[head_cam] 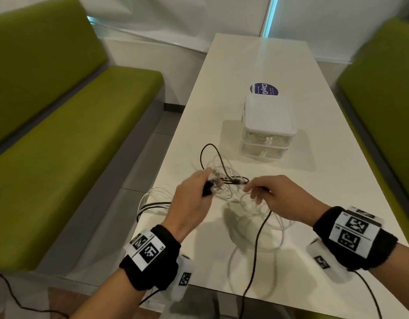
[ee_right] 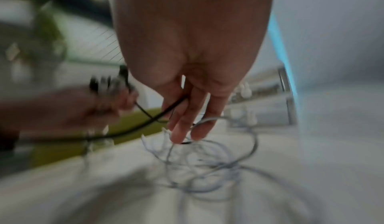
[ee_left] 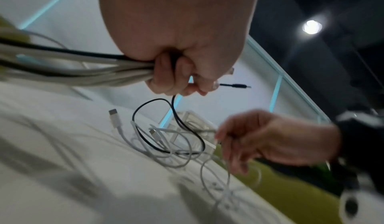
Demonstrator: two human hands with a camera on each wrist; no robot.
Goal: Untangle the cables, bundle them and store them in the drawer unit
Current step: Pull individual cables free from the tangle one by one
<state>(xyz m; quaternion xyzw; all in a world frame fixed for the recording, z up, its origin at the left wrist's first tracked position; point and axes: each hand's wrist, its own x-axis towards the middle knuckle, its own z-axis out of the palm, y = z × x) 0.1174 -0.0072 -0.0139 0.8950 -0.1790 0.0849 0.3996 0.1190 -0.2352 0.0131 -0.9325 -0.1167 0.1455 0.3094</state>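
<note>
My left hand (head_cam: 207, 187) grips a bundle of white and black cables (ee_left: 83, 69) in a fist (ee_left: 178, 76), with plug ends sticking out past the fingers. A black cable loop (head_cam: 203, 150) and a white cable tangle (head_cam: 224, 166) spill from it onto the white table (head_cam: 256, 61). My right hand (head_cam: 254, 192) hovers beside it, fingers pointing down (ee_right: 187, 120), with a black cable (ee_right: 145, 122) running between them and trailing off the front edge (head_cam: 258, 233). The white drawer unit (head_cam: 268, 118) stands beyond, both drawers closed.
A round blue sticker (head_cam: 264, 89) lies on the table behind the drawer unit. Green benches flank the table on the left (head_cam: 72, 146) and right (head_cam: 383, 88). Cable loops hang over the table's left edge (head_cam: 150, 203). A loose white plug (ee_left: 113, 114) rests on the tabletop.
</note>
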